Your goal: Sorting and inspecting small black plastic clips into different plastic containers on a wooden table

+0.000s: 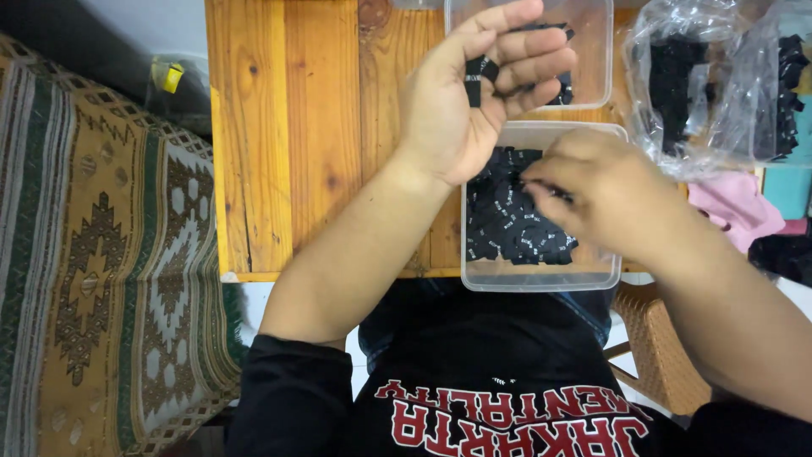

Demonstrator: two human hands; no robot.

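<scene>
My left hand (474, 89) is raised palm up over the wooden table (288, 135), its fingers curled around a few small black fabric labels (479, 74). My right hand (605, 190) reaches into the near clear plastic tub (541, 278) and pinches one black label between thumb and fingertips. That tub holds a heap of black labels (507, 224) with small white print. A second clear tub (596, 51) stands just behind it, partly hidden by my left hand, with several black labels inside.
A crumpled clear plastic bag (719, 85) with more black pieces lies at the right of the table. Pink cloth (736, 207) lies beside it. A patterned rug (101, 271) covers the floor at left. A wicker seat (660, 347) shows under my right arm.
</scene>
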